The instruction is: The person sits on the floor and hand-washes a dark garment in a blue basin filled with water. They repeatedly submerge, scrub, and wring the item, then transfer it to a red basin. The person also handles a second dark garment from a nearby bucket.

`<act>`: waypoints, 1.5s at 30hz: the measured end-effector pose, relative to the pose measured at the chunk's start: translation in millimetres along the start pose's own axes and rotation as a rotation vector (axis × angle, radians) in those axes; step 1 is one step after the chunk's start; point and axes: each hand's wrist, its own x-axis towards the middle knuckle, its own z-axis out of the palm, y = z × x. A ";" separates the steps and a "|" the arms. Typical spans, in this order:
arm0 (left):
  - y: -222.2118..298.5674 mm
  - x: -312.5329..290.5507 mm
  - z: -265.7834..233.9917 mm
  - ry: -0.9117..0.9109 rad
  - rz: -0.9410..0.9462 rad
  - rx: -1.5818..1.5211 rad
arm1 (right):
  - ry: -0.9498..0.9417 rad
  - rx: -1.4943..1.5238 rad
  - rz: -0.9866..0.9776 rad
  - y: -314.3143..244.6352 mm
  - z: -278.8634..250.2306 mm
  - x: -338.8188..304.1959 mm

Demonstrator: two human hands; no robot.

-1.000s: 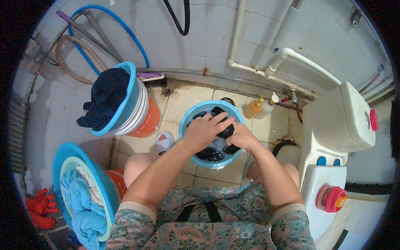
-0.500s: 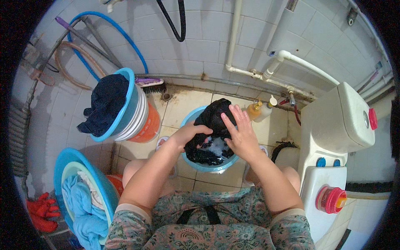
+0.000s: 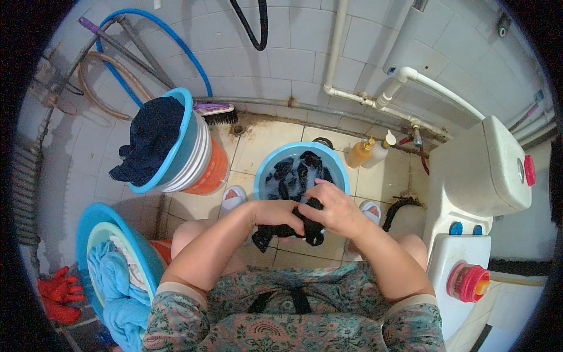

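A light-blue basin (image 3: 268, 159) of cloudy water sits on the floor between my feet, with wet black clothing (image 3: 285, 170) soaking in it. Over its near edge my left hand (image 3: 277, 213) is closed on a bunched black cloth (image 3: 265, 235), whose ends hang out on both sides. My right hand (image 3: 333, 206) grips the same cloth from the right, fingers curled close to the left hand's. The palms and part of the cloth are hidden behind the hands.
At left stand a bucket stack (image 3: 202, 167) topped with dark clothes (image 3: 153, 138) and a blue tub (image 3: 88, 234) holding light-blue cloth (image 3: 120, 293). Two pump bottles (image 3: 368, 151) stand beyond the basin, a brush (image 3: 217, 112) by the wall. The toilet (image 3: 469, 170) is at right.
Both hands have drawn the black cloth from over the basin's middle toward me, to its near edge. They are closer together, and the right hand's spread fingers have curled around the cloth.
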 end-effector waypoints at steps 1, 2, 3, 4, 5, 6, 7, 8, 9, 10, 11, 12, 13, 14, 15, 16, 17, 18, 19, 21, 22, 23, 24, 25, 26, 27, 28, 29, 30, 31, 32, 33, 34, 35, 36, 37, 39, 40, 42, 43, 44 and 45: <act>-0.8 -0.3 -0.4 0.016 0.022 -0.011 | -0.020 -0.011 0.047 0.4 -2.5 0.6; -0.9 -1.0 -0.6 0.032 0.043 -0.022 | -0.039 -0.022 0.094 1.2 -4.0 1.5; 5.6 -4.1 -0.2 0.079 0.159 0.034 | -0.008 -0.048 0.104 4.4 -4.6 3.2; 9.6 -5.5 -1.5 0.103 0.149 0.094 | 0.001 -0.067 0.138 6.2 -5.9 5.1; 12.7 -6.5 -3.1 0.127 0.139 0.154 | 0.010 -0.085 0.173 7.2 -7.7 7.1; 13.7 -8.3 -4.2 0.154 0.126 0.213 | 0.021 -0.101 0.205 8.1 -8.2 9.6; 11.9 -4.8 -5.6 0.189 0.094 0.251 | 0.022 -0.092 0.206 12.5 -7.0 8.3; 5.0 1.2 -6.8 0.285 0.206 0.298 | -0.044 -0.056 0.321 12.7 -9.0 10.1; 1.4 5.1 -3.0 0.381 0.320 0.343 | -0.112 -0.021 0.435 11.9 -12.2 12.8; -0.8 7.5 1.2 0.478 0.434 0.386 | -0.182 0.015 0.547 12.0 -13.6 14.8; -2.9 7.6 7.1 0.605 0.356 0.414 | -0.145 0.020 0.565 16.0 -8.8 14.1; 0.0 11.0 9.2 0.634 0.306 0.447 | -0.109 0.043 0.588 20.0 -2.0 9.8; 2.0 14.0 11.3 0.665 0.254 0.478 | -0.073 0.069 0.608 24.0 6.2 5.2; 3.3 16.1 12.7 0.696 0.201 0.509 | -0.038 0.095 0.627 25.5 10.6 2.3; 0.0 18.8 12.0 0.729 0.197 0.546 | -0.060 0.127 0.697 23.2 12.6 3.8; -2.0 20.5 12.1 0.757 0.188 0.585 | -0.082 0.159 0.767 19.8 15.4 6.1; -2.8 21.4 12.6 0.785 0.180 0.624 | -0.105 0.190 0.838 16.8 17.3 7.7; -5.3 21.7 12.5 0.816 0.169 0.661 | -0.118 0.204 0.859 14.6 19.2 8.8; -11.9 23.7 10.9 0.855 0.238 0.709 | -0.132 0.218 0.881 12.3 20.3 9.7; -25.0 30.1 7.5 0.926 0.380 0.809 | -0.133 0.270 0.927 12.1 24.4 8.5; -27.6 32.8 6.4 0.946 0.367 0.834 | -0.121 0.308 0.951 15.0 29.6 4.8; -29.0 35.8 5.3 0.964 0.354 0.860 | -0.109 0.347 0.976 17.0 33.0 1.7; -27.4 36.3 4.6 0.984 0.340 0.887 | -0.094 0.351 0.959 18.1 33.4 1.5; -25.5 36.1 4.1 0.994 0.330 0.900 | -0.079 0.355 0.941 19.9 33.2 1.8; -22.8 35.8 3.6 1.003 0.320 0.912 | -0.065 0.359 0.924 22.2 33.1 1.7; -19.8 34.4 3.5 1.018 0.308 0.925 | -0.053 0.325 0.907 25.6 33.2 2.7; -19.3 36.4 1.3 1.041 0.314 0.880 | -0.042 0.291 0.888 30.3 33.9 3.7; -20.5 40.4 -2.2 1.066 0.320 0.834 | -0.032 0.258 0.869 34.0 35.0 4.3; -17.4 41.9 -3.8 1.090 0.328 0.790 | -0.011 0.205 0.843 37.0 34.4 4.9; -12.9 39.3 -2.4 1.101 0.241 0.752 | 0.008 0.152 0.814 39.1 34.3 5.8; -15.5 38.1 -4.3 1.142 0.318 0.673 | 0.025 0.101 0.782 40.3 36.0 5.2; -15.9 30.0 -8.2 1.193 0.397 0.599 | 0.062 0.091 0.767 42.4 40.6 7.1; -17.2 19.5 -12.6 1.245 0.475 0.523 | 0.083 0.178 0.819 43.7 42.6 7.6; -18.3 5.0 -20.3 1.263 0.531 0.364 | 0.097 0.268 0.867 44.2 43.9 8.2; -22.7 -13.5 -29.5 1.359 0.622 0.420 | 0.102 0.370 0.907 42.5 49.1 10.8; -16.8 -35.6 -28.6 1.381 0.585 0.298 | 0.062 0.310 0.851 50.9 56.8 3.8; -2.8 -89.5 -15.3 1.461 0.547 0.176 | -0.005 0.287 0.826 62.4 69.1 -5.2; -1.2 -115.2 -6.0 1.516 0.544 0.170 | -0.047 0.376 0.909 59.6 66.2 0.0; -15.9 -167.9 12.6 1.607 0.669 0.074 | -0.084 0.537 0.924 64.4 87.4 -2.1; -17.8 -192.0 26.4 1.640 0.723 0.012 | -0.056 0.593 0.907 72.4 97.8 -6.8; -22.0 -214.4 44.7 1.677 0.768 -0.056 | -0.065 0.614 0.881 76.7 107.6 -9.4; -32.7 -241.2 64.5 1.787 0.704 -0.054 | -0.063 0.752 0.876 66.2 111.1 -2.7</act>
